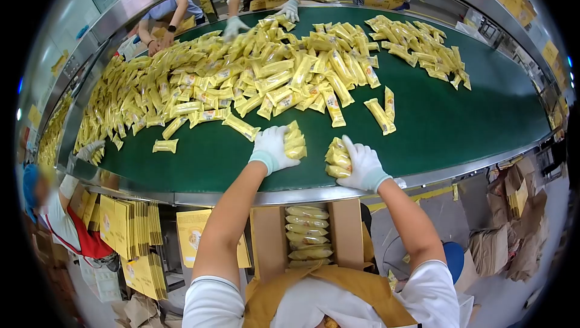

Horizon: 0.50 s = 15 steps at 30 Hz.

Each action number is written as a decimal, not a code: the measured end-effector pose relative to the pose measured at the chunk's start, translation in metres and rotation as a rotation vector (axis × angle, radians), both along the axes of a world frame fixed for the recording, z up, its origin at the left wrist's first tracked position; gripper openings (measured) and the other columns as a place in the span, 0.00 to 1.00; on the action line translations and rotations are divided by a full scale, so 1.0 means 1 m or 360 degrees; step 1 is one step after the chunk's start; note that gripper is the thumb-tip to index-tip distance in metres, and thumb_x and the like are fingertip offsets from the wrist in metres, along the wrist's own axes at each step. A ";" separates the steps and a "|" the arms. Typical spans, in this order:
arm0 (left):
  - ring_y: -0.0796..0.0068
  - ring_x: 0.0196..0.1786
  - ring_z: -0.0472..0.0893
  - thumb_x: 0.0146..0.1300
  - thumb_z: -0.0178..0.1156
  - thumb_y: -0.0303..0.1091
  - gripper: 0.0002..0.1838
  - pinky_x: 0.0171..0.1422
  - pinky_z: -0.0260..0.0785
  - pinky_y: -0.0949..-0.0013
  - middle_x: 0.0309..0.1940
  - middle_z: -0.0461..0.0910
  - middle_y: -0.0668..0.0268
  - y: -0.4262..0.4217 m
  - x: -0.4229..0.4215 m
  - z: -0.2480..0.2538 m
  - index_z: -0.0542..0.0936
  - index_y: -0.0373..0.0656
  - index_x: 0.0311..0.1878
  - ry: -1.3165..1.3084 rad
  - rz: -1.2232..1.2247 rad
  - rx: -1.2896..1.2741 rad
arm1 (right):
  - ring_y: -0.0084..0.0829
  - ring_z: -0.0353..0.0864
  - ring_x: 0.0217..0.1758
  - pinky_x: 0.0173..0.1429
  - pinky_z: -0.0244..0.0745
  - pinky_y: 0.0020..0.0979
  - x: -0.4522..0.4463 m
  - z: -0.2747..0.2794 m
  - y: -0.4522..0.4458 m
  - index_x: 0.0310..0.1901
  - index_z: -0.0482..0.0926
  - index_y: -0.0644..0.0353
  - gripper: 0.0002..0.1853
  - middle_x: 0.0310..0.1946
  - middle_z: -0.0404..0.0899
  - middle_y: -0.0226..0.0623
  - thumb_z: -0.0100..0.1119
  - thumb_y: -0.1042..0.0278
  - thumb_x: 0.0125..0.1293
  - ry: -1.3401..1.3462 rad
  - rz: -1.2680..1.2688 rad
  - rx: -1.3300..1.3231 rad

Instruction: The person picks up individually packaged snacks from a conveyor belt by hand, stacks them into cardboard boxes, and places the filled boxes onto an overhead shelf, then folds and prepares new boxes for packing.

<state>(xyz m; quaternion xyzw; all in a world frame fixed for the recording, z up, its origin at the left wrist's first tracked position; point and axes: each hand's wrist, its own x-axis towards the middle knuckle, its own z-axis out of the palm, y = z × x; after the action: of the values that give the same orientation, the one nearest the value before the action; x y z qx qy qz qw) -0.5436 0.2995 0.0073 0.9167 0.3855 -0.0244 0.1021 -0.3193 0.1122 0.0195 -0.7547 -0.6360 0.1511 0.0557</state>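
Observation:
Both of my hands wear white gloves and rest over the near side of the green table surface (423,141). Several yellow packets (295,141) are gathered in my left hand (275,148), its fingers around their left side. To the right, my right hand (362,165) holds another small stack of yellow packets (338,157) from their right side. A gap separates the two stacks. Beyond them lies a large heap of yellow packets (241,74). Below the table edge, an open cardboard box (266,237) in front of my body contains a column of packets (307,231).
A metal rim (302,197) borders the table. Co-workers' hands reach in at the far side, and another co-worker (69,213) stands at the left. Flat yellow cartons (127,225) stand at lower left. Brown paper (489,249) lies at lower right.

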 end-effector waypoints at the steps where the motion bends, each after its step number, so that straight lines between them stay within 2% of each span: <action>1: 0.57 0.68 0.73 0.39 0.77 0.63 0.57 0.73 0.63 0.52 0.64 0.73 0.55 -0.004 -0.009 0.005 0.68 0.43 0.71 -0.0207 0.0081 -0.0125 | 0.52 0.76 0.58 0.66 0.70 0.44 -0.001 0.005 0.000 0.78 0.50 0.65 0.63 0.57 0.73 0.55 0.75 0.42 0.47 0.0103 -0.0069 -0.0100; 3: 0.54 0.67 0.74 0.37 0.82 0.53 0.58 0.73 0.66 0.52 0.63 0.74 0.51 -0.013 -0.032 0.016 0.66 0.40 0.72 -0.0618 0.0242 -0.0374 | 0.51 0.75 0.63 0.70 0.69 0.41 0.004 -0.003 -0.013 0.79 0.45 0.68 0.65 0.59 0.73 0.59 0.78 0.48 0.47 0.1026 -0.0181 0.0196; 4: 0.51 0.65 0.77 0.36 0.85 0.47 0.64 0.71 0.69 0.55 0.65 0.75 0.51 -0.016 -0.048 0.006 0.59 0.39 0.76 -0.0832 0.0344 -0.0310 | 0.51 0.75 0.65 0.72 0.68 0.39 0.006 -0.005 -0.018 0.79 0.43 0.70 0.67 0.60 0.73 0.60 0.80 0.50 0.47 0.1487 -0.0233 0.0343; 5: 0.54 0.60 0.80 0.40 0.83 0.45 0.61 0.68 0.72 0.56 0.60 0.77 0.52 -0.012 -0.064 -0.020 0.58 0.39 0.75 -0.1129 0.0363 -0.0226 | 0.47 0.71 0.72 0.76 0.62 0.36 0.005 0.008 -0.024 0.78 0.43 0.73 0.68 0.66 0.69 0.60 0.83 0.57 0.45 0.1547 -0.0210 0.0339; 6: 0.57 0.55 0.82 0.44 0.82 0.42 0.58 0.65 0.75 0.57 0.55 0.80 0.53 -0.009 -0.080 -0.039 0.58 0.40 0.75 -0.1426 0.0378 -0.0137 | 0.47 0.71 0.71 0.76 0.63 0.36 0.001 0.023 -0.030 0.78 0.44 0.73 0.67 0.65 0.70 0.60 0.82 0.56 0.45 0.1424 -0.0088 0.0380; 8: 0.65 0.49 0.83 0.54 0.76 0.35 0.48 0.57 0.78 0.61 0.49 0.80 0.58 -0.016 -0.111 -0.023 0.58 0.40 0.73 -0.1873 0.0701 -0.1418 | 0.48 0.72 0.69 0.74 0.65 0.36 -0.013 0.060 -0.045 0.78 0.46 0.74 0.66 0.64 0.71 0.60 0.82 0.55 0.45 0.1176 0.0143 0.0464; 9: 0.72 0.44 0.82 0.62 0.69 0.34 0.37 0.51 0.80 0.64 0.47 0.79 0.62 -0.030 -0.123 -0.008 0.61 0.42 0.71 -0.2158 0.0500 -0.1636 | 0.51 0.75 0.64 0.71 0.68 0.39 -0.023 0.083 -0.051 0.77 0.50 0.74 0.64 0.60 0.72 0.58 0.82 0.53 0.45 0.0919 0.0347 0.0579; 10: 0.68 0.49 0.82 0.65 0.67 0.38 0.37 0.55 0.79 0.61 0.49 0.79 0.61 -0.043 -0.134 0.000 0.61 0.45 0.73 -0.2276 0.0382 -0.1849 | 0.51 0.77 0.57 0.63 0.72 0.42 -0.033 0.103 -0.054 0.74 0.56 0.72 0.61 0.54 0.75 0.54 0.80 0.48 0.45 0.0694 0.0514 0.0562; 12: 0.63 0.54 0.81 0.67 0.65 0.49 0.39 0.61 0.77 0.59 0.53 0.78 0.59 -0.087 -0.132 0.038 0.60 0.46 0.76 -0.2524 0.0114 -0.1777 | 0.46 0.78 0.51 0.54 0.72 0.43 -0.061 0.119 -0.058 0.72 0.61 0.69 0.55 0.49 0.76 0.47 0.76 0.44 0.47 0.0341 0.0818 0.0552; 14: 0.62 0.56 0.80 0.72 0.57 0.55 0.38 0.64 0.76 0.60 0.55 0.78 0.59 -0.117 -0.118 0.068 0.60 0.44 0.76 -0.2613 0.0144 -0.2190 | 0.41 0.78 0.52 0.51 0.70 0.42 -0.101 0.125 -0.062 0.71 0.64 0.66 0.51 0.50 0.76 0.45 0.75 0.45 0.51 -0.0110 0.1089 0.0149; 15: 0.63 0.57 0.80 0.75 0.52 0.57 0.37 0.64 0.75 0.60 0.55 0.78 0.59 -0.127 -0.115 0.076 0.60 0.43 0.76 -0.2607 0.0188 -0.2413 | 0.38 0.77 0.49 0.48 0.67 0.39 -0.116 0.117 -0.065 0.69 0.66 0.65 0.47 0.47 0.77 0.43 0.73 0.46 0.52 -0.0308 0.1257 0.0081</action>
<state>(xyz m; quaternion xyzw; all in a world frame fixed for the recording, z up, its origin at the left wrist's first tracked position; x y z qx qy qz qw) -0.6590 0.1728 0.0834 0.3367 0.1303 0.3631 0.8590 -0.4349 0.0468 0.1362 -0.4616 -0.8828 0.0732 -0.0481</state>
